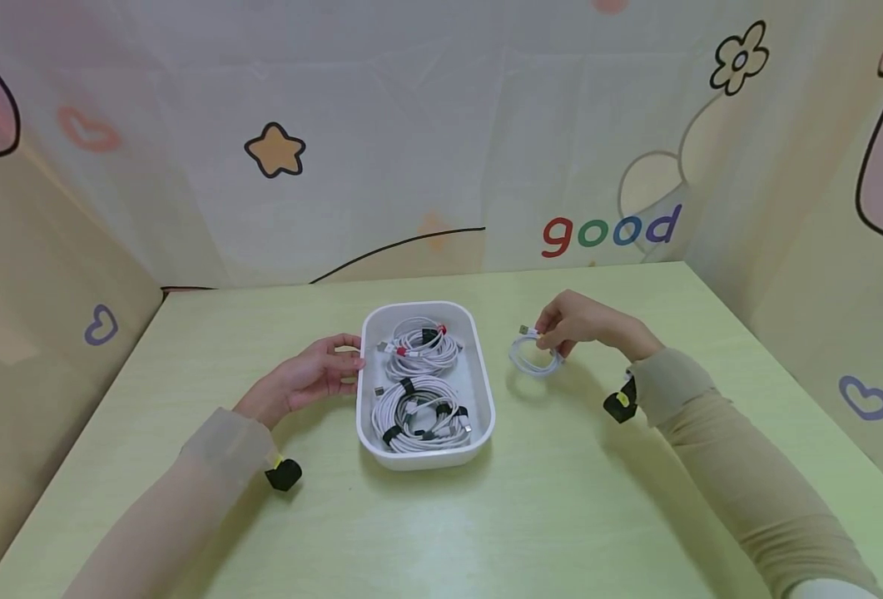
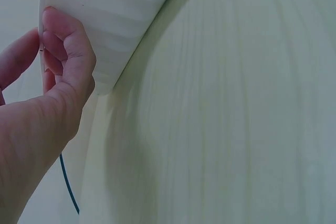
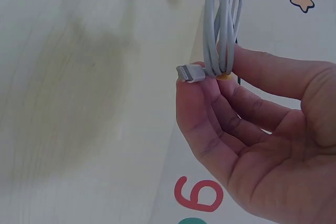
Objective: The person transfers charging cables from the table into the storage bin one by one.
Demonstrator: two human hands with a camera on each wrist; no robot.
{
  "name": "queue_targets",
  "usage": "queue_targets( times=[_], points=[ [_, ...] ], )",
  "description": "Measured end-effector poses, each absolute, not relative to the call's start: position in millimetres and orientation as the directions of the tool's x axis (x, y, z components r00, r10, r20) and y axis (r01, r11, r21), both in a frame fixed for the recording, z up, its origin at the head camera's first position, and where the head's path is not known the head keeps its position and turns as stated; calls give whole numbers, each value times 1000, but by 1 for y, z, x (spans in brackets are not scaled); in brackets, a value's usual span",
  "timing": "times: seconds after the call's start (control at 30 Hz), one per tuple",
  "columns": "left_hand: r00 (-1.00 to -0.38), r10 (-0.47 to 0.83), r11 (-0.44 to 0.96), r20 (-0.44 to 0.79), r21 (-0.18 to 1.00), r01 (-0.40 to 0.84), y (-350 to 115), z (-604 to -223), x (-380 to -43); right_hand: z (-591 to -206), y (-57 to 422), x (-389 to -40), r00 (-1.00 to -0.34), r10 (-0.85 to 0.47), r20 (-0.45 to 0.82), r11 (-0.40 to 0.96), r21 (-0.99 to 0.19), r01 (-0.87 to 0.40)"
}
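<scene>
A white plastic bin (image 1: 486, 399) with rounded corners stands on the table, holding several coiled white cables (image 1: 422, 353). Black straps bind the front coils, and red bits show among the rear ones. My left hand (image 1: 321, 370) grips the bin's left rim; in the left wrist view its curled fingers (image 2: 73, 45) lie against the outer wall, the thumb at the edge. To the right of the bin, my right hand (image 1: 572, 323) pinches a small coiled white charging cable (image 1: 523, 359) above the table. Its flat metal plug (image 3: 190, 73) rests by a fingertip, with a yellow tie partly hidden between the fingers.
The pale wood-grain table (image 1: 426, 541) ends at a printed backdrop (image 1: 381, 166) behind and at both sides. A small black device (image 1: 284, 474) hangs under the left wrist, and another black device (image 1: 621, 403) under the right.
</scene>
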State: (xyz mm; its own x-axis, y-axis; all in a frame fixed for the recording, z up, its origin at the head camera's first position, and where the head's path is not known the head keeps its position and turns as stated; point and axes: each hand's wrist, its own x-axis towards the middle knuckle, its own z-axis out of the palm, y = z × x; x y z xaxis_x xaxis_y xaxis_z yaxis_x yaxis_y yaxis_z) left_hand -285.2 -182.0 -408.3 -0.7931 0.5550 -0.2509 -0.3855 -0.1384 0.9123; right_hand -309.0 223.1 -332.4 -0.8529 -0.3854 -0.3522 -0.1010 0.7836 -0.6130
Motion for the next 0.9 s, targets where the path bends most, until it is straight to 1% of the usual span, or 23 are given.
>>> queue_targets(
  times=[0.23, 0.63, 0.9],
  points=[
    [-795, 548, -135, -260, 911, -391, -181, -410, -285, -328, 211, -311, -846, -408, -343, 766, -633, -113],
    [-792, 552, -139, -259, 908, -394, -180, -408, -284, -320, 191, -313, -844, -416, -339, 765, -632, -123],
    [-792, 555, -141, -255, 909, -392, -181, -409, -285, -316, 177, -311, -837, -443, -322, 756, -636, -155]
  ],
)
